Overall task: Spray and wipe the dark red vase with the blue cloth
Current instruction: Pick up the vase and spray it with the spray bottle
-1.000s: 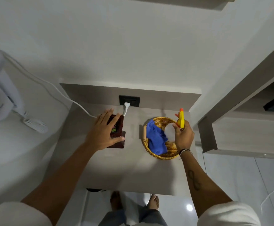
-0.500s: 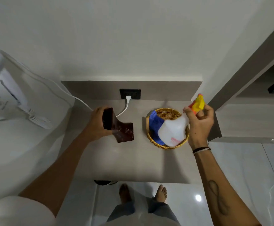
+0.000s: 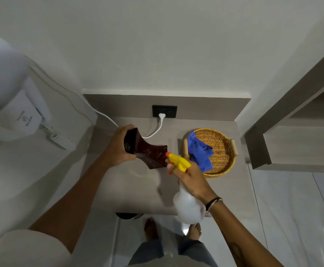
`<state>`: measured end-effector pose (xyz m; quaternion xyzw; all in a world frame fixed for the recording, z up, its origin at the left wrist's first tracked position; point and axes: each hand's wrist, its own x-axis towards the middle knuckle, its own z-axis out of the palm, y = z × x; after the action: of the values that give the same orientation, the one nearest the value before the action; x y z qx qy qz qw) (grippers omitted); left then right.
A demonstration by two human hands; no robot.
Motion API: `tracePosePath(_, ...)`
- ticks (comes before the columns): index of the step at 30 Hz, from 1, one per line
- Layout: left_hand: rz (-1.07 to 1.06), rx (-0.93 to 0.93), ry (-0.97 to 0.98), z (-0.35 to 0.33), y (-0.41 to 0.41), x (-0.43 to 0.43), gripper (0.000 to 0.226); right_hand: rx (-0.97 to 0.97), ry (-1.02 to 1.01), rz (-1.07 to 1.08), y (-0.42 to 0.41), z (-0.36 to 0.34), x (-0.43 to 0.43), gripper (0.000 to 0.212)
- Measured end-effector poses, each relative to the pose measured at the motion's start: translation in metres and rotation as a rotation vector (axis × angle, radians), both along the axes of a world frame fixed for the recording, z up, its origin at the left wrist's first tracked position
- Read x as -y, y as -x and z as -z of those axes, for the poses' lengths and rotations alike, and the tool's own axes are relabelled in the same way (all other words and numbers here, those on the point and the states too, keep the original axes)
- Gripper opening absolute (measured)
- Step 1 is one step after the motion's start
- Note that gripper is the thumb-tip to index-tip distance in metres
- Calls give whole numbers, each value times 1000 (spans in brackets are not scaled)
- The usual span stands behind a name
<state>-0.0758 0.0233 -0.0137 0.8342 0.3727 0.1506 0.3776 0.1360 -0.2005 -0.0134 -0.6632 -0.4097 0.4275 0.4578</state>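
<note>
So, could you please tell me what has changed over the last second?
The left hand lifted the vase off the counter and tipped it sideways. The right hand took the spray bottle out of the basket and aimed it at the vase. The blue cloth stayed in the basket.

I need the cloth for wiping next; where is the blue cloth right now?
In the head view, the blue cloth lies in the wicker basket on the right of the counter, draped over its left rim just beyond the right hand.

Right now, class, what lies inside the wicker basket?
Inside the wicker basket lies only a crumpled blue cloth on its left side. Whatever sits beneath the cloth is covered.
</note>
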Motion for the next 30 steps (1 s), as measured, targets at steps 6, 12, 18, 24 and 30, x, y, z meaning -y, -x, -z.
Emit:
tracePosePath(6,58,9,-22,3,0,-5,106,67,-17,-109,3,4,-26,42)
tracePosePath(12,93,-9,-50,5,-2,-9,105,139,-56,-94,-2,8,-50,39)
tracePosePath(18,81,-51,-63,5,-3,-11,107,259,-7,-142,-9,21,-58,40)
tracePosePath(24,77,-100,-75,-1,-7,-10,108,381,74,-100,-17,27,-46,17)
tracePosePath(30,89,-178,-130,-14,-10,-4,107,395,157,-46,-23,36,-33,28)
